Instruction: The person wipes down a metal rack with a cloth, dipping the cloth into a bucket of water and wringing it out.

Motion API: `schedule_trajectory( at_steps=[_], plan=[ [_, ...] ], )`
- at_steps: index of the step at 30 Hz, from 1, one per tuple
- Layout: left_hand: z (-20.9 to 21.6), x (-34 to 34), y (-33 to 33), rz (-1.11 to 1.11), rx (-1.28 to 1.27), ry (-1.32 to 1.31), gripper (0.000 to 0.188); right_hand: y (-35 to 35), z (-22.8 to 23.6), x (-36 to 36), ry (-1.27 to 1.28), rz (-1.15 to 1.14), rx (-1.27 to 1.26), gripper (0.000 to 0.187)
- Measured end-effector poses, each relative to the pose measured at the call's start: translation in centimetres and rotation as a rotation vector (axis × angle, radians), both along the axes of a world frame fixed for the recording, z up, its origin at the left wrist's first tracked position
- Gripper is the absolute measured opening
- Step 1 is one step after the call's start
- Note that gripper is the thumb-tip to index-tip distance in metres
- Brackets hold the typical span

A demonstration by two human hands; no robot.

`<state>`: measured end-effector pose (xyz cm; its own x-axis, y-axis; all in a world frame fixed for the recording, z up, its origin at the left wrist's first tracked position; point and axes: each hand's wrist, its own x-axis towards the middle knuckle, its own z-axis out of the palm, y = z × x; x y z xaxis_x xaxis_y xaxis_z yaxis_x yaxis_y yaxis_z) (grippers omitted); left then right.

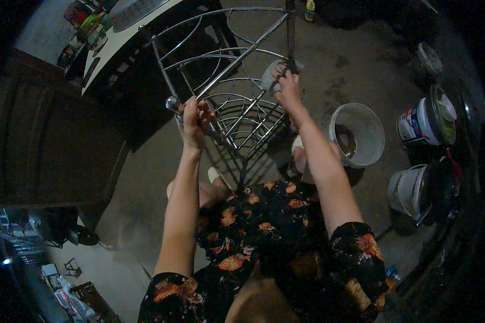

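Observation:
A chromed metal corner rack point(245, 48) with curved wire tiers stands in front of me. My left hand point(194, 121) is wrapped round one of its tubes, just below a round silver end knob point(172, 102). On the rack's right side, my right hand point(288, 89) grips a pale grey cloth point(272, 74) against the dark upright post point(291, 37). The cloth bunches round the fingers and partly hides the post there.
Close by my right forearm stands a whitish bucket point(357, 134) with dark liquid in it. Lidded white pails point(415, 124) line the right side. A wooden cabinet point(54, 134) and a white-topped counter point(129, 37) are at left. A yellow bottle point(310, 11) stands far off.

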<state>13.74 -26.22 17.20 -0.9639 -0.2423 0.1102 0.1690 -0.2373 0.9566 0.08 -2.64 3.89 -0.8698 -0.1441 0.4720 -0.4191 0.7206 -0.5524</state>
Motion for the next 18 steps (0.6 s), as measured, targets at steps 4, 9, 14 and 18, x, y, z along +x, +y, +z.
schedule_trajectory(
  at_steps=[4, 9, 14, 18],
  plan=[
    [0.0, 1.1, -0.1, 0.024, -0.003, -0.058, 0.031, -5.1, 1.3, 7.9, -0.048, 0.129, -0.015, 0.057],
    [-0.1, 0.7, 0.5, 0.136, 0.127, 0.006, 0.030, -10.6, 1.9, 16.4, -0.171, 0.393, -0.138, 0.055],
    [0.4, 1.1, -0.3, 0.055, 0.012, -0.038, 0.030, -6.1, 1.5, 9.5, -0.566, 0.540, -0.688, 0.043],
    [0.7, 0.6, 0.7, 0.061, 0.012, 0.022, 0.037, -0.6, 3.1, 0.3, -0.094, 0.182, -0.694, 0.040]
  ],
)
